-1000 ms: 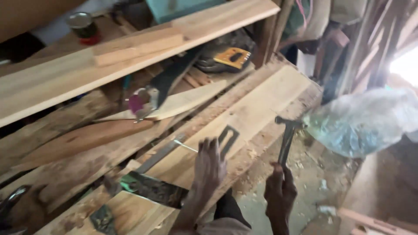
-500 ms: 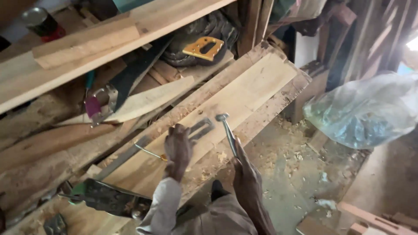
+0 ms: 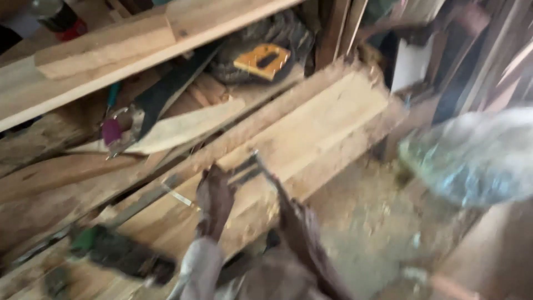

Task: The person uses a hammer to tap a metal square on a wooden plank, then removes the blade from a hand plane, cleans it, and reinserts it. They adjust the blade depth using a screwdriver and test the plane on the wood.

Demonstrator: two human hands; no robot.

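Head view, heavily blurred by motion. Left hand (image 3: 215, 197) pressed down on the pale plank (image 3: 311, 133), fingers curled over something small; whether pinching the thin nail (image 3: 179, 195) that sticks out just left of the hand, impossible to tell. Right hand (image 3: 300, 222) clenched round a hammer (image 3: 265, 169), shaft slanting up and left, head just beside the left hand, over the plank's near part. Exact contact between hammer head and plank lost in the blur.

Metal square (image 3: 139, 203) lying along the plank's left edge, partly covered by the left hand. Green-and-black tool (image 3: 119, 254) at the plank's near left end, shape smeared, kind not clear. Saw (image 3: 161, 94) with a dark blade beyond the plank to the upper left, its pink-marked handle end resting among offcuts. Yellow handle (image 3: 262, 60) above the plank's far end, lying on a dark coil. Long board (image 3: 111, 53) running across the top, well beyond the plank, with a short block on it. Red can (image 3: 65, 19) at the top left corner, cut off by the frame. Plastic bag (image 3: 477, 155) right of the plank, contents hazy. Sawdust floor (image 3: 366, 222) between plank and bag. Both forearms cut off at the bottom edge; grey sleeve visible on the left one.
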